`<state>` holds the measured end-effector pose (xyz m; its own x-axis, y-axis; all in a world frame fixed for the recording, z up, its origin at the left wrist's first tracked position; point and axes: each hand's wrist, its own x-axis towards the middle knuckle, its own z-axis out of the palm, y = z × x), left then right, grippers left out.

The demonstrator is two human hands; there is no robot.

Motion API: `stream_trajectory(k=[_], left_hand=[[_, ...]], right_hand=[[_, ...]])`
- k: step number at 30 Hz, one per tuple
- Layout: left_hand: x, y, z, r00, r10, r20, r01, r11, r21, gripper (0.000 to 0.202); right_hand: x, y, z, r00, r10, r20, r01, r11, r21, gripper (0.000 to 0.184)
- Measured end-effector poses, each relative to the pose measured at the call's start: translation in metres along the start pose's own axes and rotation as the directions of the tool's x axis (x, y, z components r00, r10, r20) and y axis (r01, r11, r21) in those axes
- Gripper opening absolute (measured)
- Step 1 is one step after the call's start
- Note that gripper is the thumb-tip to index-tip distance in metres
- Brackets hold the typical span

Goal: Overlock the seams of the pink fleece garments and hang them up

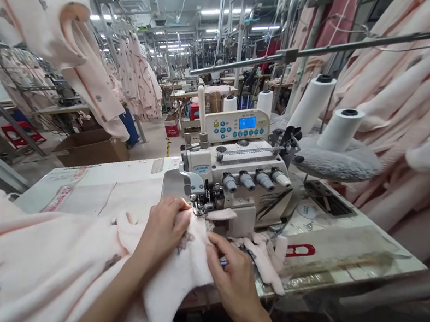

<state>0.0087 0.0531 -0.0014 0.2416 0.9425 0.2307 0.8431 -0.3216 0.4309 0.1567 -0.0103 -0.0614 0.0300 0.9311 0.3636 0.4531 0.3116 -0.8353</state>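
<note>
An overlock sewing machine (238, 170) with a lit blue display stands in front of me. Pale pink fleece fabric (197, 260) with printed figures runs up to its needle and presser foot (202, 200). My left hand (166, 224) is closed on the fleece just before the foot, its fingertips pinching the cloth. My right hand (234, 275) pinches the right edge of the same fabric between thumb and forefinger. The rest of the cloth drapes over the table's left side and toward my lap. Where the fabric meets the needle is partly hidden.
Fabric scraps (264, 261) and a red-handled tool (300, 250) lie right of the machine on the white table (368, 260). White thread cones (339, 128) stand behind. Pink garments (427, 110) hang at right and left. A cardboard box (92, 149) sits on the floor.
</note>
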Motion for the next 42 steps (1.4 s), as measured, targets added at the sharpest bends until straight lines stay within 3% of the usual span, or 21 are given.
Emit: stream_trajectory(k=[3,6,9,13,16,18,20,23,30,33,35,37,39,40,42], left_hand=[[-0.002,0.000,0.002,1.000,0.003,-0.007,-0.003,1.000,-0.020,0.014],[0.000,-0.003,0.004,1.000,-0.003,-0.009,0.002,0.999,-0.046,0.013],[0.009,-0.009,0.008,1.000,-0.002,-0.022,0.001,1.000,-0.030,0.013],[0.020,-0.013,0.008,0.998,0.025,-0.053,-0.022,0.999,0.048,0.013],[0.000,-0.006,0.006,0.981,0.118,-0.156,-0.095,0.985,0.145,0.014],[-0.028,0.002,0.007,0.938,0.290,-0.190,-0.256,0.949,0.185,0.021],[-0.056,0.009,0.011,0.894,0.425,-0.143,-0.399,0.900,0.175,0.030],[-0.081,0.013,0.019,0.882,0.444,-0.157,-0.408,0.887,0.216,0.029],[-0.077,0.021,0.020,0.863,0.408,-0.297,-0.389,0.913,0.125,0.015],[-0.081,0.021,0.023,0.831,0.457,-0.317,-0.427,0.889,0.163,0.013],[-0.085,0.017,0.026,0.793,0.513,-0.329,-0.463,0.858,0.223,0.020],[-0.087,0.014,0.029,0.765,0.556,-0.324,-0.488,0.829,0.271,0.024],[-0.087,0.014,0.029,0.749,0.586,-0.309,-0.505,0.807,0.306,0.021],[-0.085,0.015,0.027,0.744,0.600,-0.292,-0.517,0.795,0.316,0.020],[-0.078,0.018,0.020,0.760,0.596,-0.259,-0.532,0.799,0.280,0.015]], right_hand=[[-0.002,0.001,-0.005,0.996,-0.044,0.077,0.052,0.993,-0.104,0.045],[0.003,0.000,-0.008,0.983,-0.043,0.178,0.073,0.983,-0.169,0.048],[0.012,-0.003,-0.010,0.979,0.020,0.203,0.012,0.987,-0.159,0.046],[0.016,0.000,-0.006,0.980,0.136,0.145,-0.134,0.991,-0.024,0.035],[0.007,0.007,0.000,0.961,0.243,0.129,-0.266,0.941,0.208,0.030],[-0.002,0.011,0.002,0.955,0.262,0.138,-0.295,0.881,0.370,0.033],[-0.009,0.012,0.003,0.956,0.248,0.158,-0.294,0.827,0.479,0.034],[-0.014,0.008,0.003,0.961,0.227,0.158,-0.276,0.794,0.541,0.032],[-0.017,0.002,0.002,0.939,0.316,0.134,-0.327,0.706,0.628,0.031],[-0.019,0.003,-0.002,0.909,0.354,0.219,-0.398,0.590,0.703,0.036],[-0.022,0.006,-0.004,0.894,0.340,0.291,-0.443,0.577,0.686,0.037],[-0.024,0.012,-0.006,0.929,0.275,0.249,-0.370,0.729,0.576,0.038],[-0.025,0.020,-0.007,0.995,0.053,0.082,-0.078,0.936,0.345,0.038],[-0.024,0.024,-0.007,0.994,-0.112,-0.002,0.110,0.974,0.197,0.037],[-0.022,0.029,-0.007,0.917,-0.390,-0.083,0.387,0.921,-0.050,0.034]])
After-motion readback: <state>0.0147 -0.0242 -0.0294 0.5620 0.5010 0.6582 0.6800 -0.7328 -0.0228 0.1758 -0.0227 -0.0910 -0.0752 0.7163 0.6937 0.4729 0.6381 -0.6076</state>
